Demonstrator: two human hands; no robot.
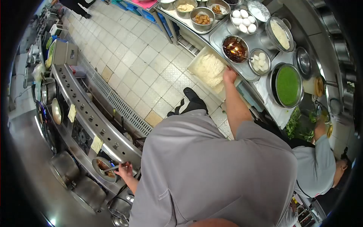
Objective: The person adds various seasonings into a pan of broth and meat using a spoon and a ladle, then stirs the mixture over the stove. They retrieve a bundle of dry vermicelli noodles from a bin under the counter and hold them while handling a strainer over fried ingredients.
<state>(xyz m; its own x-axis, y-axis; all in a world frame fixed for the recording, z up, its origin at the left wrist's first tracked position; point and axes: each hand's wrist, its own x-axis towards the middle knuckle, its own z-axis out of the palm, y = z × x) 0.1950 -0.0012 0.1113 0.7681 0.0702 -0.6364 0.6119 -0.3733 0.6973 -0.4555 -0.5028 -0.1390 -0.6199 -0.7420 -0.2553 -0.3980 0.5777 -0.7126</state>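
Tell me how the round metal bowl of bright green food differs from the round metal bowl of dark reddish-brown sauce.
The green bowl looks clearly wider than the sauce bowl. The green bowl's contents look matte and evenly coloured, while the sauce bowl's are glossy, with bright reflections and darker patches. The green bowl also sits nearer the co-worker than the sauce bowl does. Both are uncovered.

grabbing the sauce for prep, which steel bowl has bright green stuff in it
The large one on the right, beside the leafy greens; the other filled bowls show white, pale or brown contents.
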